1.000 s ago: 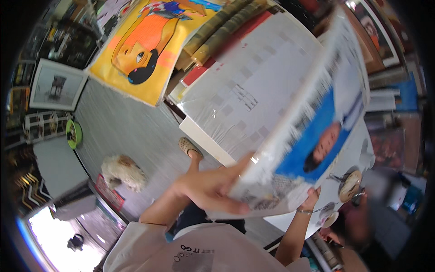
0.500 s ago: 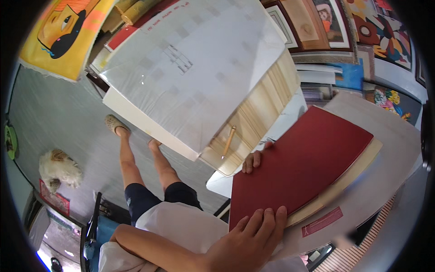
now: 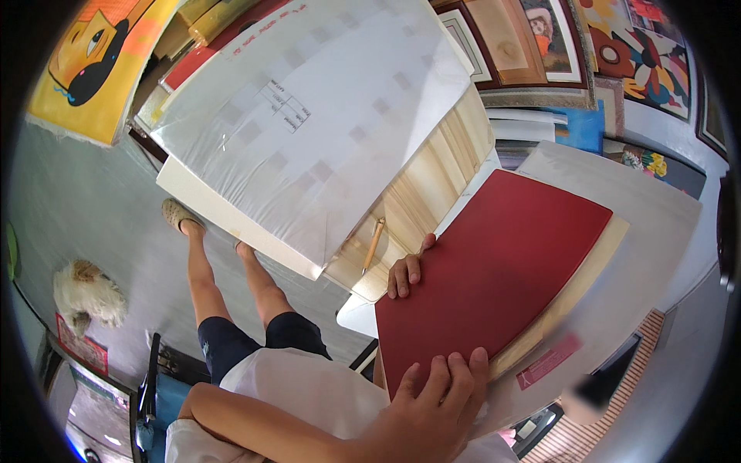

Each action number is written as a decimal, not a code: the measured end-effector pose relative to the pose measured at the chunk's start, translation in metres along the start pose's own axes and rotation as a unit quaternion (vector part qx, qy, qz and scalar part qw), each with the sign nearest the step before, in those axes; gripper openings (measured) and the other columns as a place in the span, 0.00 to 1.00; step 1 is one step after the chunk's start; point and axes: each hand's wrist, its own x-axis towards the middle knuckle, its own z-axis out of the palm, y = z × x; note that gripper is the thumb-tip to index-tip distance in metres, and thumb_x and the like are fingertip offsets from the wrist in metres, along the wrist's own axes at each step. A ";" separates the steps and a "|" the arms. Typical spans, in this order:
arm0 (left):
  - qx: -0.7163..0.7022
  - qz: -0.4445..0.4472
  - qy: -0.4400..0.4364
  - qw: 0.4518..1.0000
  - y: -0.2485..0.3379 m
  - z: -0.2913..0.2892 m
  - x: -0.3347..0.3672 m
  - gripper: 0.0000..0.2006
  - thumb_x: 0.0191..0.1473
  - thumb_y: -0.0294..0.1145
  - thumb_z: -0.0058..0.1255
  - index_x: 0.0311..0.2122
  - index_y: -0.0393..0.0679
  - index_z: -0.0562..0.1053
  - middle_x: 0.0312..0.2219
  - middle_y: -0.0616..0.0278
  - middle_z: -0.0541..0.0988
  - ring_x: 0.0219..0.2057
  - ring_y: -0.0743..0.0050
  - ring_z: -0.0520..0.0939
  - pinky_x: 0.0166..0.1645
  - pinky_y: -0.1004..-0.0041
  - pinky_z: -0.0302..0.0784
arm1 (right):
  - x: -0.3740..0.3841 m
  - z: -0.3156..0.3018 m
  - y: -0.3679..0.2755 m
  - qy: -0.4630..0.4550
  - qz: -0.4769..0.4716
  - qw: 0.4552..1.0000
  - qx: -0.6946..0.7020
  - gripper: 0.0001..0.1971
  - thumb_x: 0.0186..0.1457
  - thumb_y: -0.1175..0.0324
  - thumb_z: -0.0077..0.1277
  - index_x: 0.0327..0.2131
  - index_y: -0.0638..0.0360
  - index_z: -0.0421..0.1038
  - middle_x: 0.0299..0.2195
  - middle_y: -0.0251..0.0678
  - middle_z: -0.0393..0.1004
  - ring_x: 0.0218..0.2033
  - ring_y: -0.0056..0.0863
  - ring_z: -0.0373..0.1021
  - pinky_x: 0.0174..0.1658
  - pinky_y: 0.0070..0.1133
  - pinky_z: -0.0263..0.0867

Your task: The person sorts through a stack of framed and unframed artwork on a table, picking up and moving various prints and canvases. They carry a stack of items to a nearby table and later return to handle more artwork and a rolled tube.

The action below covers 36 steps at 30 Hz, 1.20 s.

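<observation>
Red board (image 3: pixel 494 262), over a grey sheet (image 3: pixel 656 224) beside the desk (image 3: pixel 356 315), is replacing the portrait of a second ago as what is being handled; right hand (image 3: pixel 403 276) is clamping its edge, left hand (image 3: pixel 434 409) is resting, clamp unclear.

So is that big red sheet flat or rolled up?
Flat. The red sheet shows one broad, smooth face and no roll; the left hand lies over its lower edge, the right hand at its left.
</observation>
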 end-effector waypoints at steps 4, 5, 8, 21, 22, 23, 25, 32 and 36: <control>-0.022 0.020 -0.035 0.999 -0.016 -0.008 0.005 0.35 0.49 0.34 0.48 0.59 0.22 0.55 0.46 0.42 0.68 0.47 0.50 0.72 0.52 0.60 0.71 | -0.001 -0.001 0.011 -0.004 -0.009 1.000 0.013 0.27 0.57 0.58 0.50 0.56 0.62 0.62 0.51 0.40 0.71 0.49 0.36 0.69 0.54 0.33 0.66; -0.037 0.033 -0.035 0.998 -0.030 -0.012 0.008 0.36 0.47 0.32 0.50 0.58 0.22 0.55 0.44 0.43 0.67 0.44 0.52 0.72 0.49 0.63 0.72 | -0.003 -0.001 0.011 -0.007 -0.014 1.000 0.014 0.27 0.57 0.58 0.50 0.56 0.62 0.62 0.51 0.40 0.71 0.49 0.36 0.69 0.54 0.33 0.66; -0.202 0.000 -0.058 0.978 -0.065 -0.042 0.014 0.38 0.51 0.32 0.50 0.63 0.28 0.48 0.44 0.43 0.65 0.43 0.48 0.72 0.48 0.63 0.69 | -0.010 0.005 0.017 -0.011 -0.033 0.999 0.014 0.27 0.57 0.57 0.50 0.56 0.61 0.62 0.51 0.40 0.71 0.50 0.37 0.69 0.54 0.33 0.66; -0.576 -0.024 -0.119 0.809 -0.119 -0.045 0.058 0.36 0.57 0.57 0.46 0.58 0.32 0.61 0.45 0.47 0.71 0.48 0.59 0.72 0.53 0.69 0.66 | -0.039 -0.018 0.032 -0.037 -0.078 0.995 0.049 0.29 0.57 0.54 0.50 0.58 0.61 0.60 0.53 0.39 0.70 0.51 0.37 0.68 0.55 0.34 0.65; -0.627 -0.045 -0.106 0.770 -0.128 -0.036 0.058 0.35 0.57 0.58 0.45 0.55 0.33 0.65 0.44 0.47 0.72 0.46 0.59 0.72 0.52 0.69 0.66 | -0.041 -0.022 0.033 -0.038 -0.079 0.995 0.053 0.30 0.57 0.54 0.50 0.58 0.61 0.60 0.53 0.39 0.69 0.51 0.37 0.68 0.56 0.34 0.65; -0.564 -0.025 -0.125 0.816 -0.142 -0.037 0.054 0.44 0.51 0.61 0.52 0.63 0.37 0.56 0.57 0.47 0.63 0.57 0.56 0.66 0.61 0.61 0.60 | -0.045 -0.027 0.032 -0.043 -0.085 0.994 0.054 0.30 0.57 0.54 0.50 0.58 0.61 0.60 0.53 0.39 0.69 0.51 0.37 0.68 0.56 0.34 0.65; -0.110 -0.036 -0.062 0.991 -0.166 -0.030 0.037 0.44 0.47 0.58 0.57 0.63 0.43 0.56 0.59 0.48 0.60 0.60 0.53 0.63 0.62 0.58 0.58 | -0.054 -0.031 0.028 -0.048 -0.100 0.992 0.053 0.30 0.57 0.54 0.50 0.58 0.60 0.60 0.53 0.39 0.69 0.51 0.37 0.68 0.56 0.34 0.65; 0.447 0.013 -0.071 0.892 -0.240 -0.016 0.009 0.41 0.40 0.43 0.61 0.61 0.48 0.59 0.61 0.56 0.59 0.64 0.52 0.56 0.66 0.55 0.52 | -0.069 -0.051 0.025 -0.061 -0.122 0.989 0.060 0.31 0.57 0.52 0.50 0.59 0.60 0.59 0.54 0.39 0.69 0.52 0.37 0.68 0.57 0.35 0.64; 0.409 0.062 -0.085 0.906 -0.246 -0.026 0.016 0.38 0.42 0.37 0.58 0.61 0.50 0.59 0.61 0.60 0.61 0.63 0.51 0.58 0.65 0.55 0.54 | -0.083 -0.066 0.027 -0.060 -0.148 0.985 0.066 0.32 0.57 0.51 0.50 0.59 0.60 0.59 0.54 0.39 0.68 0.52 0.37 0.67 0.57 0.35 0.64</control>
